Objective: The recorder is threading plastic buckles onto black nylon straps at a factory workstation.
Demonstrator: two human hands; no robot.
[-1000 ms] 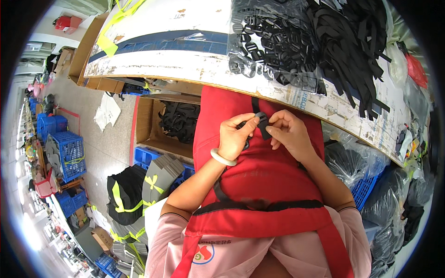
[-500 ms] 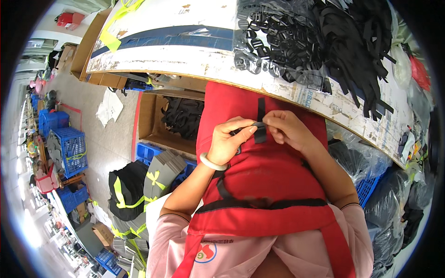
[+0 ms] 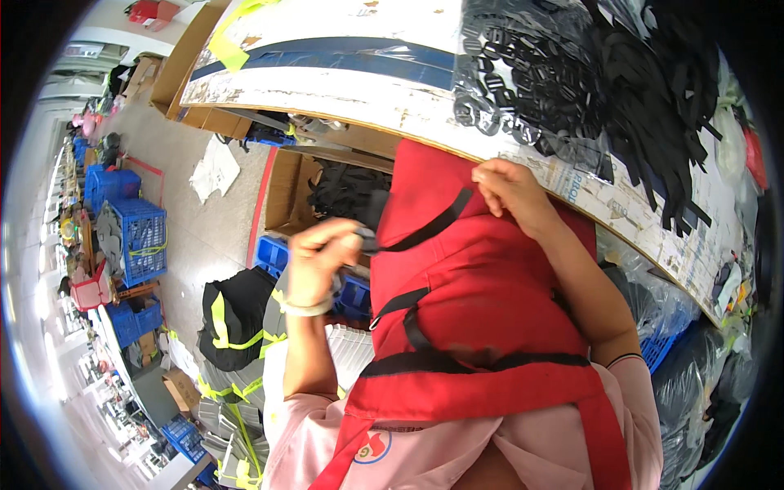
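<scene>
Strap [image 3: 433,229] now trails from the left hand [image 3: 320,260], blurry but pinched shut on its buckle end, toward the right. Hands just split apart, so only the left controls it. Right hand [image 3: 514,194]'s half-curled by the tabletop [image 3: 392,102] edge, visibly holding nothing.

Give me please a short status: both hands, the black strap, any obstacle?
Left hand: blurred, pinching black strap at one end. Right hand: near its other end, contact unclear. White table: edge close to right hand.
</scene>
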